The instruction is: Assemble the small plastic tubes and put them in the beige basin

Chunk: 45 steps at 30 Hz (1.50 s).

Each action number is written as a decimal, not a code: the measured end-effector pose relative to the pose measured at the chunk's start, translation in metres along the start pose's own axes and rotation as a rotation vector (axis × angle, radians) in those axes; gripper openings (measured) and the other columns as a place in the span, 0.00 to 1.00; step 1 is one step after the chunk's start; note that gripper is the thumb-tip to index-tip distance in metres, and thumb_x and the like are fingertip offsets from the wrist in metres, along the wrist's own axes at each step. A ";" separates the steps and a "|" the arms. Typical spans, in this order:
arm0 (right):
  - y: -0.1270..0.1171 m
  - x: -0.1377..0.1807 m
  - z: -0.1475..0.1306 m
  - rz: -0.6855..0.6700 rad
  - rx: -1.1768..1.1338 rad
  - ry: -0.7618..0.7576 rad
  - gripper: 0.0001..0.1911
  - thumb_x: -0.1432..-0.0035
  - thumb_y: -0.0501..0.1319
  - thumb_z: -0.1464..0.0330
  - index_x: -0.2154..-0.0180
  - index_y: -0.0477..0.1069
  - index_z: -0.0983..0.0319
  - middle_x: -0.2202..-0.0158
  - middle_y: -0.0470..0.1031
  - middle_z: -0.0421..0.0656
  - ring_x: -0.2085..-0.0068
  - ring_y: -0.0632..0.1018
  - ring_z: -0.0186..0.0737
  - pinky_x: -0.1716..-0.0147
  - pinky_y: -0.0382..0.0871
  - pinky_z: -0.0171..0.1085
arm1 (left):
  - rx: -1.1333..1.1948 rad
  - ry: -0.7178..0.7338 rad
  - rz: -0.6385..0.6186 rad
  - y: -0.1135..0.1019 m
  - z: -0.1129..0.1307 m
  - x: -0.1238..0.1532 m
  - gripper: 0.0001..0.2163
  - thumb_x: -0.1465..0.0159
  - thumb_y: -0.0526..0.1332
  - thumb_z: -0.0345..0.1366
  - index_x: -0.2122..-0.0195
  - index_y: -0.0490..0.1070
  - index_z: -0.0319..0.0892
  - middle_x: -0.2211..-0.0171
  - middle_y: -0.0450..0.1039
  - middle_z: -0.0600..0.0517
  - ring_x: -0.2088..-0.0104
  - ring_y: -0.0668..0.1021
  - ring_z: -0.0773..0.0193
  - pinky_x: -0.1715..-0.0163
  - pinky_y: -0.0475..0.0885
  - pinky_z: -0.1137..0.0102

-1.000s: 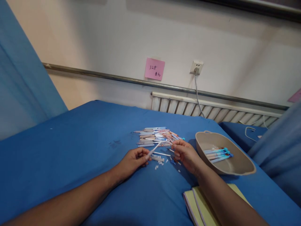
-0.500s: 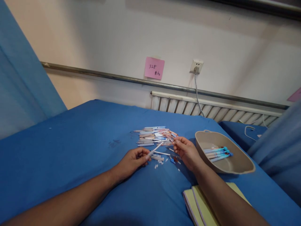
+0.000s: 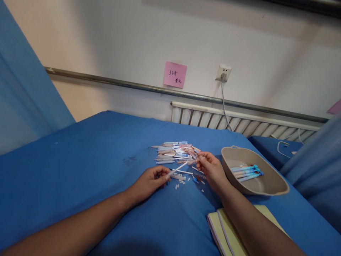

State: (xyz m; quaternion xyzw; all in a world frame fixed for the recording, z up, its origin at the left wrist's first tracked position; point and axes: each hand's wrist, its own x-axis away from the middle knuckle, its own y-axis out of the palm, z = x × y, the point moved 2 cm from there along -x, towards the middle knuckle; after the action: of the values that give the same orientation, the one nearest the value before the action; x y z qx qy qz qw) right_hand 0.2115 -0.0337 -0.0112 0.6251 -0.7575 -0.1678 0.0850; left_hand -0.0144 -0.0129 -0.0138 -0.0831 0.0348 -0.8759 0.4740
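Between the thumb and fingers of my left hand, a pen barrel with a white refill sticking out points up and to the right. My right hand is closed in a pinch around a clear, pinkish pen part, partly hidden by the fingers. A pile of pens and pen parts lies just beyond both hands. Small white pen pieces and a blue piece are scattered on the blue sheet below them.
To the right stands a beige basin with several assembled blue-and-beige pens in it. A folded yellow cloth lies under my right forearm. Behind the blue-covered bed are a radiator and a wall rail.
Both hands stay almost in place, each keeping its pen part. The view has shifted very slightly.
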 end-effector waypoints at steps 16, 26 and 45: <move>-0.004 -0.001 0.003 0.015 0.177 -0.094 0.16 0.51 0.65 0.58 0.63 0.68 0.60 0.77 0.70 0.36 0.76 0.69 0.30 0.74 0.63 0.31 | -0.037 0.001 0.010 0.001 0.003 0.001 0.15 0.47 0.63 0.46 0.65 0.72 0.39 0.74 0.69 0.55 0.76 0.68 0.70 0.75 0.63 0.75; 0.007 0.008 0.001 -0.057 0.261 -0.062 0.17 0.54 0.66 0.57 0.66 0.68 0.60 0.76 0.72 0.37 0.76 0.72 0.33 0.77 0.63 0.31 | -0.043 0.022 0.014 0.000 0.000 0.001 0.15 0.45 0.62 0.45 0.63 0.71 0.38 0.77 0.66 0.57 0.77 0.66 0.71 0.77 0.59 0.76; 0.021 0.032 0.003 -0.441 0.909 -0.300 0.07 0.42 0.57 0.65 0.64 0.73 0.59 0.73 0.74 0.39 0.72 0.71 0.36 0.72 0.60 0.33 | -0.023 0.080 0.070 0.000 0.004 0.005 0.13 0.46 0.63 0.40 0.63 0.72 0.38 0.75 0.71 0.54 0.75 0.72 0.68 0.73 0.66 0.73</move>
State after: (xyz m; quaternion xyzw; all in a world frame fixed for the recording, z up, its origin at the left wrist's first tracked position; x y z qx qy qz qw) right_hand 0.1841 -0.0613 -0.0093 0.7125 -0.6083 0.0761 -0.3415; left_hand -0.0168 -0.0170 -0.0094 -0.0524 0.0668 -0.8608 0.5018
